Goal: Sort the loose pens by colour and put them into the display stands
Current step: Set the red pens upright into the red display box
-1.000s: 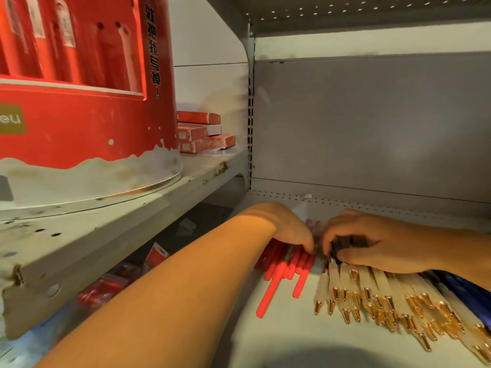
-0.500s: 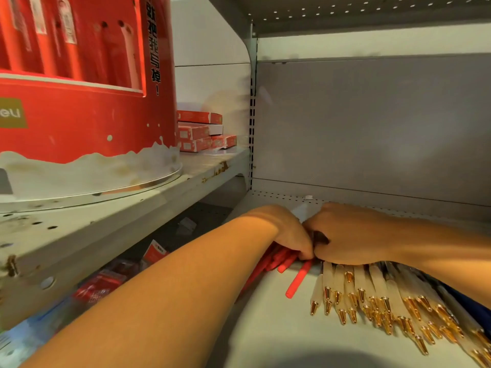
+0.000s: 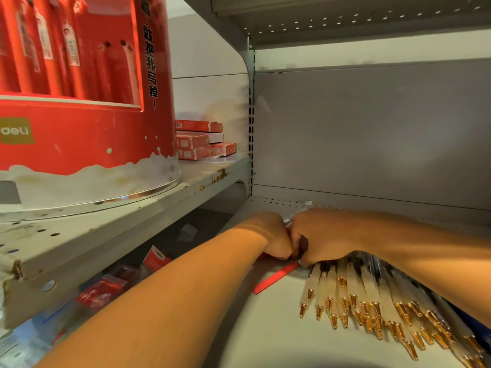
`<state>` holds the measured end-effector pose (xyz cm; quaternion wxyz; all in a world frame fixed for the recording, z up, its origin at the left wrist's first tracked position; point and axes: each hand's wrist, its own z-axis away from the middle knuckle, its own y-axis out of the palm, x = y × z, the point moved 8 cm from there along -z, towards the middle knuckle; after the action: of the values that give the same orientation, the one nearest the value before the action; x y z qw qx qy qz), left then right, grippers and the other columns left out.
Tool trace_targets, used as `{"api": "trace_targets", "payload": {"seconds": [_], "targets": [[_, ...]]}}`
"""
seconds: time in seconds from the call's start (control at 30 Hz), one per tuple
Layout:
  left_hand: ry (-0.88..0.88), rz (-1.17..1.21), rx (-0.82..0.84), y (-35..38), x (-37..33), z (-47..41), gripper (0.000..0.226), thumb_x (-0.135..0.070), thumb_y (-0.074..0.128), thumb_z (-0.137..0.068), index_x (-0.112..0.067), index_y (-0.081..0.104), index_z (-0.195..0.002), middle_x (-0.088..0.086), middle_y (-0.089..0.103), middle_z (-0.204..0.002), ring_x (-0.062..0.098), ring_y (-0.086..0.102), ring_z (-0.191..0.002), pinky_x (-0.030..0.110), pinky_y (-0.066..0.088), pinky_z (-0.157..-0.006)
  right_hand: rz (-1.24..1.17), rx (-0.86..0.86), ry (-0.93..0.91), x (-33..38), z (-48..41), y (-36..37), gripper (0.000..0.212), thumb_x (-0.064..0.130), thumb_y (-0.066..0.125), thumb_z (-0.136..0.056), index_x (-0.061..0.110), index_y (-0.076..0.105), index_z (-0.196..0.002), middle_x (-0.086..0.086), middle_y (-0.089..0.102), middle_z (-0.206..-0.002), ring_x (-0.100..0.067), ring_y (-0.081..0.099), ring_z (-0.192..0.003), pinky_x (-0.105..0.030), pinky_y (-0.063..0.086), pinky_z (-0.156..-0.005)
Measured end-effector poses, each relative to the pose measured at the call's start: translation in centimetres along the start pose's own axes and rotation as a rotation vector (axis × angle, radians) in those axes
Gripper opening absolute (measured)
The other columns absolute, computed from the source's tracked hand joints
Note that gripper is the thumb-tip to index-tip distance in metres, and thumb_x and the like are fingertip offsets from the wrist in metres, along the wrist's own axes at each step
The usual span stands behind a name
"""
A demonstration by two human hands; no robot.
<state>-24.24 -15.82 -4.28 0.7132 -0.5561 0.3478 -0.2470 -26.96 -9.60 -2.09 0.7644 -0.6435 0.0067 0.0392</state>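
My left hand and my right hand are pressed together at the back of the lower shelf. The left hand's fingers curl round a bunch of red pens, almost all hidden; only a red sliver shows under it. One red pen sticks out toward me from where the hands meet. The right hand curls over the back ends of a fan of clear pens with gold tips, which lie tips toward me. A tall red display stand with red pens stands on the upper left shelf.
Small red boxes are stacked behind the stand on the upper left shelf. Red packets lie on the level below it. Blue pens show at the far right under the clear ones. A grey back panel closes the shelf.
The loose red pens fanned out on the shelf have been gathered into my left hand; one still sticks out. My right hand slid left against the left hand.
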Motion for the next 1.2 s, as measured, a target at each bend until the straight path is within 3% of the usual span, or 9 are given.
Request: {"api": "trace_targets", "payload": {"seconds": [0.13,0.23,0.37,0.47,0.6,0.7,0.87,1.07,1.2], "targets": [[-0.031,0.119,-0.020,-0.2,1.0,-0.3,0.021,-0.025,0.068,-0.083,-0.012,0.067,-0.099,0.008,0.069,-0.091,0.022,0.069,-0.087,0.032,0.058,-0.079,0.023,-0.057,-0.068,-0.7,0.3,0.1,0.016,0.032,0.065,-0.091,0.032,0.071,-0.106,0.018,0.056,-0.106,-0.002,0.049,-0.101,-0.013,0.029,-0.076],[-0.055,0.220,-0.028,-0.9,1.8,-0.4,0.016,-0.022,0.064,-0.078,-0.011,0.069,-0.088,0.006,0.069,-0.075,0.020,0.065,-0.063,0.030,0.056,-0.069,0.068,-0.166,-0.106,-1.3,1.2,-0.7,0.013,0.035,0.062,-0.092,0.037,0.065,-0.104,0.021,0.044,-0.107,-0.003,0.043,-0.108,-0.018,0.033,-0.083],[-0.083,0.365,-0.082,-2.4,2.8,0.3,0.011,-0.013,0.055,-0.069,-0.007,0.064,-0.068,0.008,0.056,-0.052,0.022,0.050,-0.043,0.028,0.046,-0.051,-0.039,-0.256,-0.084,-2.3,2.8,-2.2,0.017,0.035,0.062,-0.091,0.045,0.049,-0.093,0.021,0.052,-0.106,0.002,0.051,-0.099,-0.019,0.041,-0.082],[-0.059,0.514,-0.168,-4.2,2.9,1.1,0.013,-0.013,0.054,-0.070,-0.007,0.055,-0.058,0.003,0.048,-0.040,0.019,0.043,-0.033,0.020,0.039,-0.043,-0.102,-0.285,-0.039,-3.3,4.2,-3.4,0.018,0.032,0.062,-0.092,0.045,0.050,-0.092,0.023,0.059,-0.096,0.006,0.056,-0.088,-0.017,0.044,-0.077],[0.125,0.770,-0.230,-6.3,1.2,2.6,0.022,-0.008,0.052,-0.085,-0.007,0.049,-0.064,0.006,0.045,-0.049,0.018,0.038,-0.038,0.023,0.035,-0.042,-0.214,-0.370,0.039,-4.3,7.5,-5.0,0.028,0.029,0.062,-0.091,0.053,0.049,-0.096,0.022,0.062,-0.096,0.011,0.059,-0.090,-0.024,0.055,-0.080],[0.265,0.956,-0.350,-8.4,-0.8,4.7,0.011,0.001,0.049,-0.086,-0.007,0.052,-0.080,0.007,0.047,-0.059,0.018,0.038,-0.045,0.028,0.034,-0.046,-0.425,-0.443,0.052,-4.1,11.0,-5.5,0.045,0.020,0.062,-0.092,0.060,0.044,-0.103,0.021,0.064,-0.099,0.001,0.066,-0.090,-0.026,0.058,-0.076],[0.511,1.284,-0.471,-11.4,-4.8,8.5,0.015,0.006,0.046,-0.081,-0.008,0.050,-0.078,0.004,0.049,-0.058,0.019,0.040,-0.050,0.024,0.034,-0.043,-0.822,-0.607,0.103,-3.5,17.8,-6.0,0.031,0.008,0.055,-0.096,0.038,0.064,-0.101,0.005,0.071,-0.098,-0.026,0.074,-0.081,-0.032,0.060,-0.066],[0.640,1.557,-0.248,-9.3,-11.1,12.3,0.008,-0.002,0.046,-0.071,-0.010,0.044,-0.071,0.004,0.048,-0.056,0.016,0.040,-0.045,0.019,0.032,-0.038,-1.202,-0.928,0.127,-2.5,27.2,-6.2,0.037,0.001,0.040,-0.099,0.018,0.074,-0.099,-0.020,0.072,-0.103,-0.041,0.071,-0.087,-0.039,0.060,-0.062],[0.738,1.615,-0.172,-7.3,-15.5,15.3,0.014,-0.005,0.048,-0.056,-0.009,0.045,-0.070,0.003,0.048,-0.050,0.016,0.040,-0.044,0.019,0.032,-0.038,-1.296,-1.022,0.102,-1.0,32.4,-5.0,0.024,0.009,0.057,-0.088,0.020,0.074,-0.101,-0.019,0.071,-0.108,-0.035,0.072,-0.085,-0.037,0.058,-0.060]]}}
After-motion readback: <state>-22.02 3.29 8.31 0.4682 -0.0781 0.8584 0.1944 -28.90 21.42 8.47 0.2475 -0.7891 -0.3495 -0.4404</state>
